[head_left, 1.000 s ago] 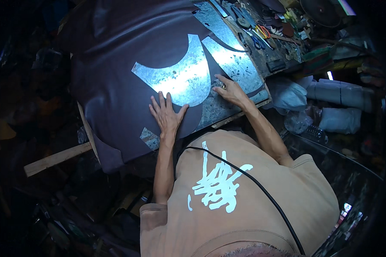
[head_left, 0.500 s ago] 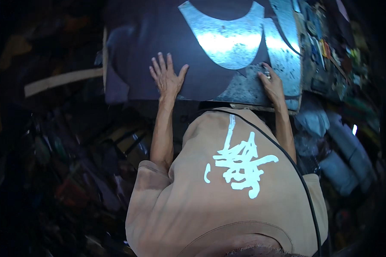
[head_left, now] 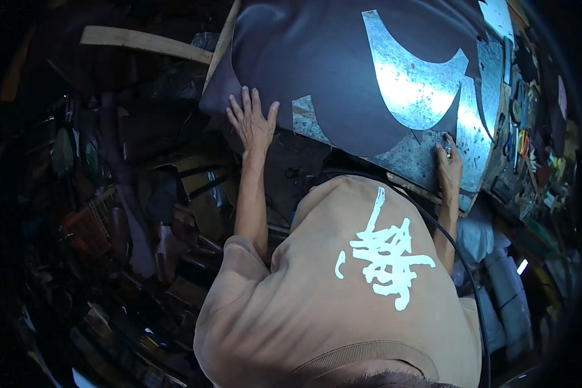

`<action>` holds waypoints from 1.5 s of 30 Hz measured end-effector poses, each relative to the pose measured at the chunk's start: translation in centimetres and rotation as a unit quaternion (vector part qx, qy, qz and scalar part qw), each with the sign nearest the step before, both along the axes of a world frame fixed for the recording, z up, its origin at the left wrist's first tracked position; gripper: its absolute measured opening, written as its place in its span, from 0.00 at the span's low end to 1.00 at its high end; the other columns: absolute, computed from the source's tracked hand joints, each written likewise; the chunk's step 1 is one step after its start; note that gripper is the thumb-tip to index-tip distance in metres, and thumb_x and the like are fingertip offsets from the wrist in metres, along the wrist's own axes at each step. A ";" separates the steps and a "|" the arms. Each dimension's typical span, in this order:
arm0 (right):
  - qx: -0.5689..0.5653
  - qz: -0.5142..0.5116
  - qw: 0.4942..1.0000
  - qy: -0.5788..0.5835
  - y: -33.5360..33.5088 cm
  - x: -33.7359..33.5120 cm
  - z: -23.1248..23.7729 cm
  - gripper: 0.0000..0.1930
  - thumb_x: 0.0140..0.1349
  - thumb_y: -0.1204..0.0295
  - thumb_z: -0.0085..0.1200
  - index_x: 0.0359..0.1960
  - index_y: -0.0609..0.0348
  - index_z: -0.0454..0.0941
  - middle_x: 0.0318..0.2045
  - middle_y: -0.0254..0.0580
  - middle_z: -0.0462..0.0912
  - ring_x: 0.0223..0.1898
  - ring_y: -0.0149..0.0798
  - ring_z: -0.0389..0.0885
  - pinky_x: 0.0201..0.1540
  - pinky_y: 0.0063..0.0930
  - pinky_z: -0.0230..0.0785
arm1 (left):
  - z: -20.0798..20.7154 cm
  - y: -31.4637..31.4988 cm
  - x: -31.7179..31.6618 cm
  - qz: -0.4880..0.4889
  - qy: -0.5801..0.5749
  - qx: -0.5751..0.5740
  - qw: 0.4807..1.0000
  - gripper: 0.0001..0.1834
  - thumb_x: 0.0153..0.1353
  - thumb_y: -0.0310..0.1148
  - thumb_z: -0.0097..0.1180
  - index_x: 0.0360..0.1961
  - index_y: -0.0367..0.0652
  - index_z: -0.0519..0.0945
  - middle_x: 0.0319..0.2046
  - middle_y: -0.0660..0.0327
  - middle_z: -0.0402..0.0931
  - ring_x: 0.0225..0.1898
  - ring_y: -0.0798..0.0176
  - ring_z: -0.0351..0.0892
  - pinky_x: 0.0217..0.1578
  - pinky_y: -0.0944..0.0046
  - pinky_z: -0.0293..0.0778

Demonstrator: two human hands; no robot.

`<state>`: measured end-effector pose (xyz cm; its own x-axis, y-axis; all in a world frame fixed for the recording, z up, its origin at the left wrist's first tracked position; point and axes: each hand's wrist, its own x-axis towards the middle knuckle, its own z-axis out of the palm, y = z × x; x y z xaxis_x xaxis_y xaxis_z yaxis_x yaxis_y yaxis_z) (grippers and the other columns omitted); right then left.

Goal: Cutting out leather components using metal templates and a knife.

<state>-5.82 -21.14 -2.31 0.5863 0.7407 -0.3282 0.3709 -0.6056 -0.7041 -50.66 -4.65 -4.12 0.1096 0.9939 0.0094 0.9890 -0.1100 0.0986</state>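
Dim workshop clutter lies all around the lit tabletop (head_left: pixel 401 156), whose speckled metal face shows at the near edge and along the right. On it I see one dark leather sheet (head_left: pixel 291 61), spread wide, which reaches to the top of my view. A wooden board (head_left: pixel 145 44) sticks out on the left, and scissors (head_left: pixel 523 143) lie among tools at the right.

The left hand (head_left: pixel 255 132) has its fingers spread and released, over the near left corner of the sheet. The right hand (head_left: pixel 451 169) is at the bare metal, just beside the sheet's edge; its fingers are bent, with something small and shiny there, but I cannot tell whether they grasp it.

As I judge, shaping is partly done: curved edges already exist on the near and right sides, while the broad left part is in one piece. For the bright U shape (head_left: pixel 401 97), I cannot tell if it is a plate or an opening.
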 end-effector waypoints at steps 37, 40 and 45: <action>0.030 -0.062 0.994 -0.081 1.5 0.5 1.8 0.20 0.62 0.60 0.57 0.50 0.61 0.80 0.37 0.50 0.84 0.42 0.43 0.82 0.46 0.33 0.71 | 3.1 8.8 -11.0 0.060 -0.117 0.321 0.938 0.27 0.64 0.41 0.60 0.56 0.30 0.74 0.52 0.41 0.75 0.54 0.41 0.74 0.56 0.48 0.69; 0.070 -0.072 0.991 -0.084 5.0 4.3 2.3 0.19 0.62 0.62 0.55 0.50 0.60 0.80 0.32 0.48 0.84 0.32 0.39 0.83 0.38 0.33 0.74 | 5.4 12.1 -4.7 -0.010 -0.196 0.213 0.957 0.20 0.67 0.37 0.55 0.53 0.32 0.77 0.49 0.45 0.77 0.53 0.44 0.76 0.55 0.52 0.70; 0.039 -0.052 0.996 -0.056 11.4 13.7 2.7 0.19 0.61 0.66 0.52 0.53 0.58 0.79 0.20 0.37 0.76 0.16 0.29 0.72 0.17 0.27 0.67 | 3.7 26.9 2.2 -0.087 -0.229 0.058 0.968 0.26 0.67 0.47 0.53 0.55 0.35 0.78 0.55 0.44 0.75 0.59 0.43 0.71 0.60 0.53 0.65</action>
<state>7.86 -9.71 0.41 0.6903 0.6955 -0.1995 0.3885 -0.5889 -0.7087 -48.43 22.24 -0.37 0.2331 0.9500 0.2078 0.8101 -0.3080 0.4988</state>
